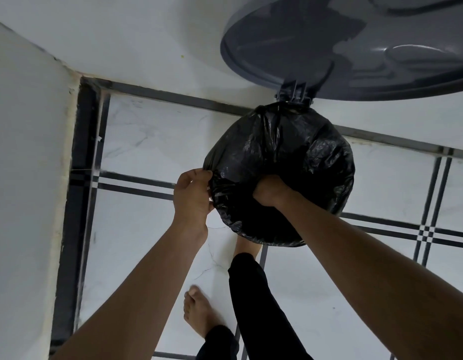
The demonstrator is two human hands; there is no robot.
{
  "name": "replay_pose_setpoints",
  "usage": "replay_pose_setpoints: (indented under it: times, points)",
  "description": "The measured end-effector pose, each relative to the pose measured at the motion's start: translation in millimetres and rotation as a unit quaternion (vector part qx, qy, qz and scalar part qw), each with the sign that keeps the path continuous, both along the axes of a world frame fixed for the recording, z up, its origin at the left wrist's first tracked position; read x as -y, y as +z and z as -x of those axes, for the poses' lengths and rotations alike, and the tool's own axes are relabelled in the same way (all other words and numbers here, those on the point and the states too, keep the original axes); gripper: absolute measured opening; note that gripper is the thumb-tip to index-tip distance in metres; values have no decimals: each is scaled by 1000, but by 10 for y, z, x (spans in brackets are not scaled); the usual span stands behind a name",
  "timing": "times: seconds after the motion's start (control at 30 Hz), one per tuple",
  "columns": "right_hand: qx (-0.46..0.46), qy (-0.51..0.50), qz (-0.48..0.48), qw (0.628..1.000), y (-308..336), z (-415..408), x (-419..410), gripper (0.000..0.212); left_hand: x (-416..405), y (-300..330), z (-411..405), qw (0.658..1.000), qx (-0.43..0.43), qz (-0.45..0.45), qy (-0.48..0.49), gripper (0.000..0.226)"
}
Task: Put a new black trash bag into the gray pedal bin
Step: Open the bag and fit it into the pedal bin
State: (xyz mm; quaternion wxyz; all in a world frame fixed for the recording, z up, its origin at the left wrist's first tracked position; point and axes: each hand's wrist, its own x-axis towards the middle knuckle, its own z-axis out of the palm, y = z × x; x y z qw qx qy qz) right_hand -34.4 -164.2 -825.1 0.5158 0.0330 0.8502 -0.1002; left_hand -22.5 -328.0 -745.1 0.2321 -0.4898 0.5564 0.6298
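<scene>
I look straight down on the gray pedal bin, whose round lid (355,45) stands raised at the top right, hinged at the back. A black trash bag (285,152) is draped over the bin's whole mouth and hides the rim and body. My left hand (192,196) pinches the bag's edge at the bin's left side. My right hand (270,190) is fisted on the bag plastic and pressed down into the middle of the opening. The bin's pedal is hidden.
White walls (25,152) meet in a corner at the left and behind the bin. The floor (147,141) is white marble tile with dark stripes. My bare left foot (199,307) and my right leg in black trousers (251,294) stand just in front of the bin.
</scene>
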Motion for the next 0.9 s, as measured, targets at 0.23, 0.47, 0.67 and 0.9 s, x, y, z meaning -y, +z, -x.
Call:
replay_pose_setpoints:
  times: [0.23, 0.47, 0.67, 0.9]
  points:
    - [-200, -94, 78, 972, 753, -380, -276, 37, 79, 61, -33, 1000, -3, 6, -26, 10]
    - [-401, -423, -7, 813, 1090, -1096, -744, 29, 125, 114, -127, 997, 7, -74, -24, 26]
    - [-315, -652, 56, 687, 955, -1164, -881, 21, 92, 5, -141, 996, -14, -73, -40, 15]
    - [-282, -756, 186, 560, 827, -1213, -985, 16, 105, 27, -185, 997, 6, -67, -30, 12]
